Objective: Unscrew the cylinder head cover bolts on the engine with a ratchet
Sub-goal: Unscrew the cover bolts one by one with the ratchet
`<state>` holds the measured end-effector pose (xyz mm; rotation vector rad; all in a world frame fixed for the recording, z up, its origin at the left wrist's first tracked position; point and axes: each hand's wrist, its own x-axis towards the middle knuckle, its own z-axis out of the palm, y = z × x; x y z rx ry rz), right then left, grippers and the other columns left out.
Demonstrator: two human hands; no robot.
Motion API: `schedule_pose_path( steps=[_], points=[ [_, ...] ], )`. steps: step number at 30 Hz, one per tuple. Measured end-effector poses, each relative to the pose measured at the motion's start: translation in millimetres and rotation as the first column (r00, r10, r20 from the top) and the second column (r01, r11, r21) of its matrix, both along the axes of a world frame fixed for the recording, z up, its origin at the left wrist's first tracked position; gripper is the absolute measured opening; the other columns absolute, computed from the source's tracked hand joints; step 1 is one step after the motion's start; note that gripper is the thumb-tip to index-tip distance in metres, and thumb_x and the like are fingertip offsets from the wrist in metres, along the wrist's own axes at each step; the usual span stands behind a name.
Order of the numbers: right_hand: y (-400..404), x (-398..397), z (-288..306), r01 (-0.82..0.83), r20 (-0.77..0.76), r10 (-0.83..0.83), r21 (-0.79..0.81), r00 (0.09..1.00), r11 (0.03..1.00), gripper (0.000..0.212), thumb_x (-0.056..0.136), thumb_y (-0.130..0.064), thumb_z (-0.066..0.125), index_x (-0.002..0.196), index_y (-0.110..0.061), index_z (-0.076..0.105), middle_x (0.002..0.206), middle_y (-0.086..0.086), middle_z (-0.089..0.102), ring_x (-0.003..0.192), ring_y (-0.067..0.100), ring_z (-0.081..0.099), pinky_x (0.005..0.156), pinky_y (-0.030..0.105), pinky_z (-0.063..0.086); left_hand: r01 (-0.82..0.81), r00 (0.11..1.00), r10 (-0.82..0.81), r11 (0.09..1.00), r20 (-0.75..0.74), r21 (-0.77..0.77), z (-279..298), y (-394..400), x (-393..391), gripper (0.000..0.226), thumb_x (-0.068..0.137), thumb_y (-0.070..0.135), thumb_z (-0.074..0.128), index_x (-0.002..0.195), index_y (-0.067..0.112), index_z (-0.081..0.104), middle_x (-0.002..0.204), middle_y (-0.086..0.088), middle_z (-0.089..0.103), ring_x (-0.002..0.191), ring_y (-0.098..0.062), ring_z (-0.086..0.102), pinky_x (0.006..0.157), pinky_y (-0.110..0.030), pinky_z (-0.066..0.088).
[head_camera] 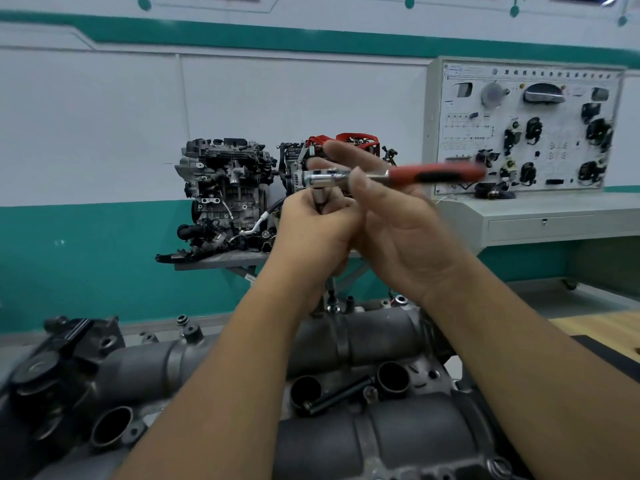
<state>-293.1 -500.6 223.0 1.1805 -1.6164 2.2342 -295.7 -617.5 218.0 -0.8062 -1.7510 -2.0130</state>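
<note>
Below, the grey cast-metal cylinder head cover (363, 334) spans my view. Above it my right hand (398, 230) pinches the red-handled chrome ratchet (391, 175) by its shaft, while my left hand (311, 230) curls around its extension bar (318, 202).

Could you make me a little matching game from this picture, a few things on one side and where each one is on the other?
Things:
1. Red-handled chrome ratchet
2. Loose black bolt
3. White wiring display board
4. Grey engine on a metal stand

Places:
A. Against the wall, far right
B. Lying on the grey cylinder head cover
C. Held up between both hands
D. Against the wall, left of the hands

Pairs: 1-C, 2-B, 3-A, 4-D
</note>
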Motion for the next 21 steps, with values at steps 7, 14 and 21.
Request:
schedule_pose_path(
  steps=[7,14,21],
  points=[
    [3.0,-2.4,0.7,0.018,0.112,-0.009,-0.079,0.994,0.997,0.037,0.089,-0.052,0.066,0.117,-0.029,0.075,0.117,0.007,0.073,0.109,0.032,0.063,0.093,0.057,0.044,0.02,1.0,-0.021,0.999,-0.012,-0.03,0.5,2.0,0.6,0.038,0.076,-0.005,0.057,0.061,0.021,0.034,0.057,-0.007,0.027,0.044,-0.012,0.022,0.043,-0.019,0.023],
    [8.9,-0.9,2.4,-0.089,0.132,0.096,-0.064,0.987,0.994,0.039,0.093,-0.05,0.06,0.116,-0.021,0.071,0.118,0.015,0.067,0.111,0.033,0.053,0.093,0.056,0.036,0.017,0.999,-0.017,1.0,-0.027,-0.006,-0.9,2.0,3.9,0.031,0.072,-0.001,0.056,0.053,0.02,0.042,0.057,-0.005,0.031,0.042,-0.012,0.022,0.042,-0.019,0.023],
    [2.7,8.3,0.8,-0.144,-0.082,0.147,0.049,0.986,0.988,0.037,0.082,-0.033,0.078,0.117,-0.022,0.074,0.14,0.033,0.053,0.109,0.055,0.054,0.081,0.061,0.034,0.005,1.0,-0.004,1.0,-0.019,0.018,-0.6,-1.1,2.2,0.018,0.077,0.009,0.065,0.073,0.0,0.049,0.055,-0.002,0.032,0.041,-0.013,0.025,0.041,-0.019,0.025]
  ],
)
